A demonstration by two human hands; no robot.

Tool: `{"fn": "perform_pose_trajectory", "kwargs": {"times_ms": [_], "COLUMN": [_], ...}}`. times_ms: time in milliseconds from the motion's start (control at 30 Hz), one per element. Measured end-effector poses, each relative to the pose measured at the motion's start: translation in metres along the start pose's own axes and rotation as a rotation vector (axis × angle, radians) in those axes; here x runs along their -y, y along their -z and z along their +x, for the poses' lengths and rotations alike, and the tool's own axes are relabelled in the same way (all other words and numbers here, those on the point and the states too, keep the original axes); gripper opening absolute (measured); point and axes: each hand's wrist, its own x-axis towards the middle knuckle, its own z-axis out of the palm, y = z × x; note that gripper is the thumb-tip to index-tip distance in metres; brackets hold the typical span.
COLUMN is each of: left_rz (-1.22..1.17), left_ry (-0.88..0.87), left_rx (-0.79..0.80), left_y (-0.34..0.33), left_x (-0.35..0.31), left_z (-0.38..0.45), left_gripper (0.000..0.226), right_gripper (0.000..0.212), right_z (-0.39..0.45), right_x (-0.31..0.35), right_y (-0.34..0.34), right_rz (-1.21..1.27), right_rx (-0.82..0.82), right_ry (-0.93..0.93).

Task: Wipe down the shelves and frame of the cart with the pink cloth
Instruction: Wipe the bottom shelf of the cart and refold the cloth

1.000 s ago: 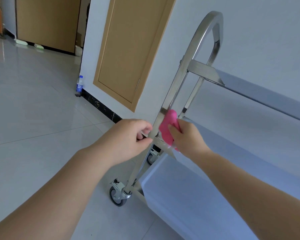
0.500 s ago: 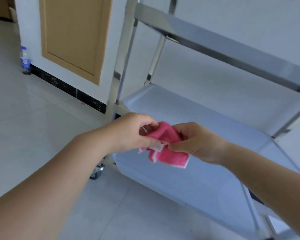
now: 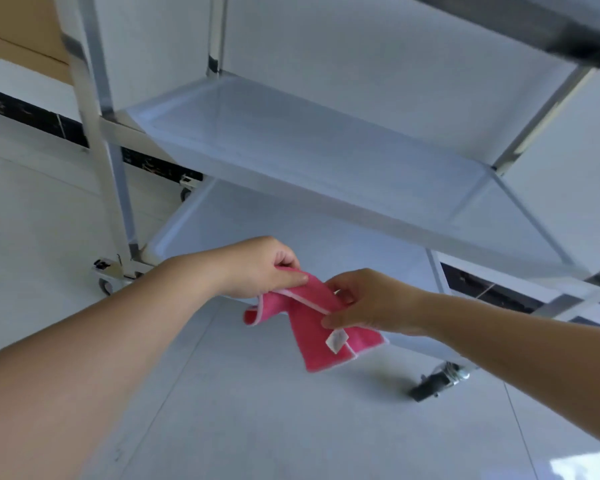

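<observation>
The pink cloth (image 3: 317,336) hangs half unfolded in the air in front of the steel cart, a white tag showing near its lower edge. My left hand (image 3: 260,268) pinches its upper left edge between thumb and fingers. My right hand (image 3: 368,301) grips the cloth's upper right part. Both hands are held just in front of the cart's bottom shelf (image 3: 222,220). The middle shelf (image 3: 326,147) lies above and behind them. The frame's left upright (image 3: 97,133) rises at the left, and the top shelf's edge (image 3: 534,26) crosses the upper right corner.
Caster wheels stand on the pale tiled floor at the left (image 3: 106,284) and lower right (image 3: 437,381). A white wall with a black skirting strip (image 3: 25,116) runs behind the cart. A tan door panel (image 3: 18,26) shows at the upper left.
Both hands left the frame's upright and came down in front of the lower shelves. The bunched cloth has been pulled open between the two hands. The view has dropped and shifted right.
</observation>
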Motion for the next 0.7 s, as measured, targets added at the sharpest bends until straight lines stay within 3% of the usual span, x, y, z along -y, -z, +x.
{"fn": "perform_pose_trajectory", "kwargs": {"times_ms": [133, 233, 300, 533, 700], "left_rz": [-0.018, -0.036, 0.004, -0.145, -0.261], "left_ry": [0.072, 0.097, 0.108, 0.175, 0.23], "left_rx": [0.087, 0.248, 0.284, -0.034, -0.12], "left_y": [-0.03, -0.049, -0.062, -0.103, -0.152], "left_x": [0.0, -0.003, -0.004, -0.008, -0.006], "left_z": [0.021, 0.036, 0.046, 0.1, 0.145], "left_gripper": [0.037, 0.036, 0.049, 0.036, 0.042], "right_gripper": [0.032, 0.041, 0.042, 0.027, 0.026], "right_z": [-0.001, 0.004, 0.011, 0.043, 0.052], "right_x": [-0.049, -0.083, -0.102, -0.159, -0.207], "right_y": [0.006, 0.016, 0.023, 0.043, 0.06], "right_rz": [0.021, 0.059, 0.085, -0.107, -0.227], "right_rx": [0.021, 0.055, 0.057, -0.03, -0.088], "right_ry": [-0.05, -0.072, -0.08, -0.18, -0.308]}}
